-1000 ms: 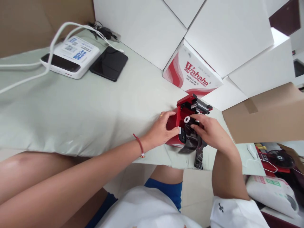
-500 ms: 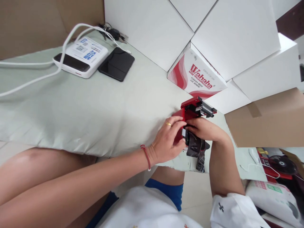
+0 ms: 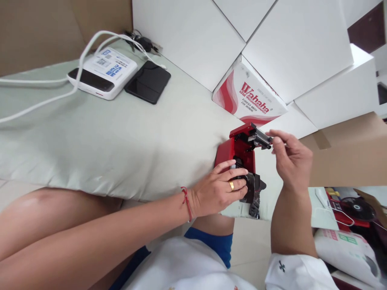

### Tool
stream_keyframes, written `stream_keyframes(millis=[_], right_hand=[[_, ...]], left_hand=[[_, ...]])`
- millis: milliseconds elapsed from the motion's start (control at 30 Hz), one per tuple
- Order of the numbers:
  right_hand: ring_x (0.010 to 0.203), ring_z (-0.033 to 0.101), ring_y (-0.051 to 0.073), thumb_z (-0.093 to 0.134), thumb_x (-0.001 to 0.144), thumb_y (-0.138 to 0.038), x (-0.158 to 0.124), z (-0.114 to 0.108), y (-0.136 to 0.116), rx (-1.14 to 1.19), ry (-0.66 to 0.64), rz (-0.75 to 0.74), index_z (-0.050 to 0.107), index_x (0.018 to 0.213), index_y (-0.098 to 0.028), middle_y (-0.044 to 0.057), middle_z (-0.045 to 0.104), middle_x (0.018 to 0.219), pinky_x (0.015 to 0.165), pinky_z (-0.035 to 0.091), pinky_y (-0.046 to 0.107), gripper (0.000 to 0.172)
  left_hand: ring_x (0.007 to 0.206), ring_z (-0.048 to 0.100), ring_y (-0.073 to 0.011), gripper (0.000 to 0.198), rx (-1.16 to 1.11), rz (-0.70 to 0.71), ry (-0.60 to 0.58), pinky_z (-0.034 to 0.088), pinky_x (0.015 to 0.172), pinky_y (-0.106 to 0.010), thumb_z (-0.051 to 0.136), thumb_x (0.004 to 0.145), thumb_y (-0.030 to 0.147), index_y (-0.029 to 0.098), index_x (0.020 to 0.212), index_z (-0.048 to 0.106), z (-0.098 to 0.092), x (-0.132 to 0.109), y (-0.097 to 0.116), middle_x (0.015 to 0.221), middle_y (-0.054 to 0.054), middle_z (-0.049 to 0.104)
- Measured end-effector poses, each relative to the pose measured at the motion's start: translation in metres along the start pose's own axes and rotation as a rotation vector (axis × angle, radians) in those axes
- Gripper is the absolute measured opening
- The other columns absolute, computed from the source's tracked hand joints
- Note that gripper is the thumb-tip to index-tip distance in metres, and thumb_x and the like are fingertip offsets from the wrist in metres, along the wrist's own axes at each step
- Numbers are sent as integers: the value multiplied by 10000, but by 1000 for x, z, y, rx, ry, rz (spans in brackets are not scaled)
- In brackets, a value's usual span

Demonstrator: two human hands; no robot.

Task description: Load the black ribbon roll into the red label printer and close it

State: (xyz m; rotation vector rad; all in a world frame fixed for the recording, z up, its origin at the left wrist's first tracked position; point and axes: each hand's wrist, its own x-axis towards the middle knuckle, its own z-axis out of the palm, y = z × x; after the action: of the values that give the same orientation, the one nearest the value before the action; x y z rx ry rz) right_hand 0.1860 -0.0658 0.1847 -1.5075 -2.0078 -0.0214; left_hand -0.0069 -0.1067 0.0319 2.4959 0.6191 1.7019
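Observation:
A red box-like device (image 3: 224,154) stands on the pale green cloth, its lid (image 3: 242,131) raised, with a black and silver bar along the lid's edge. My left hand (image 3: 222,187) lies over the device's near side, fingers spread across its front and the dark strip (image 3: 254,187) that hangs out of it. My right hand (image 3: 292,157) is at the right end of the lid's bar, thumb and forefinger pinched at its tip. The inside of the device is partly hidden by my left fingers.
On the cloth (image 3: 121,141) at the upper left lie a white device (image 3: 104,72) with cables, a black phone (image 3: 148,81) and keys (image 3: 143,42). White boxes (image 3: 296,44) and a Wahaha box (image 3: 250,94) line the far edge. A cardboard box (image 3: 347,151) stands right.
My right hand has come out of the red device and moved up and right to the lid's bar. My left hand has shifted right and down over the dark strip.

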Motion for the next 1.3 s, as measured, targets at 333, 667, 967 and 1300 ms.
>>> stream_keyframes(millis=[333, 667, 967, 1300], right_hand=[[1245, 687, 278, 483, 1105, -453, -10, 15, 26, -176, -78, -123, 700, 1402, -227, 135, 769, 1310, 1089, 538, 490, 432], [1062, 706, 228, 515, 1105, -346, -63, 18, 17, 19, -192, -68, 819, 1161, -264, 98, 761, 1116, 911, 576, 425, 320], [1073, 714, 251, 523, 1096, -415, -67, 22, 20, 82, -163, 4, 836, 1149, -299, 90, 779, 1113, 938, 577, 468, 338], [1073, 705, 251, 547, 1085, -364, -77, 36, 24, 132, -89, 38, 831, 1132, -284, 91, 775, 1087, 951, 571, 479, 299]], left_hand=[[1392, 658, -211, 217, -84, -27, 5, 386, 1342, -499, 649, 1005, 98, 235, 1137, 753, -5, 1, 2, 1209, -9, 831], [1301, 713, -201, 239, -88, -22, 24, 447, 1292, -458, 609, 1016, 117, 233, 1181, 736, -4, 3, -1, 1193, -26, 835], [1400, 663, -226, 574, -104, -268, -109, 406, 1294, -532, 422, 971, 30, 210, 1489, 590, -26, 19, -29, 1408, -107, 752], [1261, 745, -219, 465, -85, -373, -190, 504, 1159, -451, 452, 955, 62, 212, 1332, 679, -33, 23, -33, 1350, -71, 787]])
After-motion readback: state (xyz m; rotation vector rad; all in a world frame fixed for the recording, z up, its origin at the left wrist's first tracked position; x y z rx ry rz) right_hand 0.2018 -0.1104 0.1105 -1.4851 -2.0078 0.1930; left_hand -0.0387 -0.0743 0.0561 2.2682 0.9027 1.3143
